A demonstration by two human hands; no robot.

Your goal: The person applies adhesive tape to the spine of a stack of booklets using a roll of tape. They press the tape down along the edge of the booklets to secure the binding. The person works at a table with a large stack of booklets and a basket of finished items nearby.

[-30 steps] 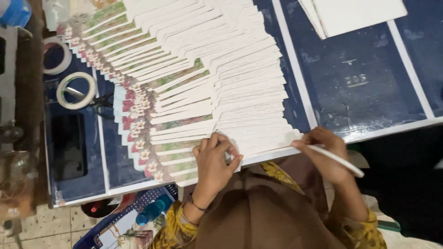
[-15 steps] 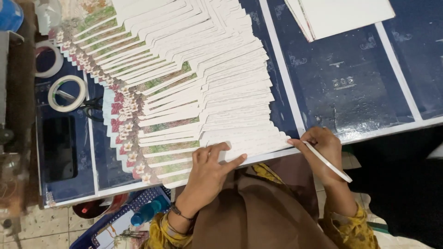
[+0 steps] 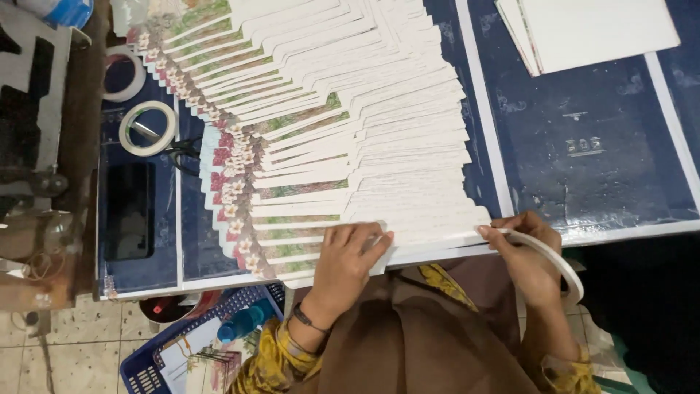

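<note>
Fingers of the left hand (image 3: 348,257) now press flat on the fanned white paper cards (image 3: 379,168) at the blue tabletop's (image 3: 583,146) near edge; right hand (image 3: 526,252) pinches a white tape roll (image 3: 558,263), drawn closer.

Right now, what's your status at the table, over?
Left hand flat on nearest card of fanned white floral-edged paper cards. Right hand holds white tape roll at that card's right end. Nothing in the way.

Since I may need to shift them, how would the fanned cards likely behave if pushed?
The fanned cards look thin and flat, so probably light and bendy. They overlap loosely, so a push would likely slide them out of order; the left hand presses them down.
</note>
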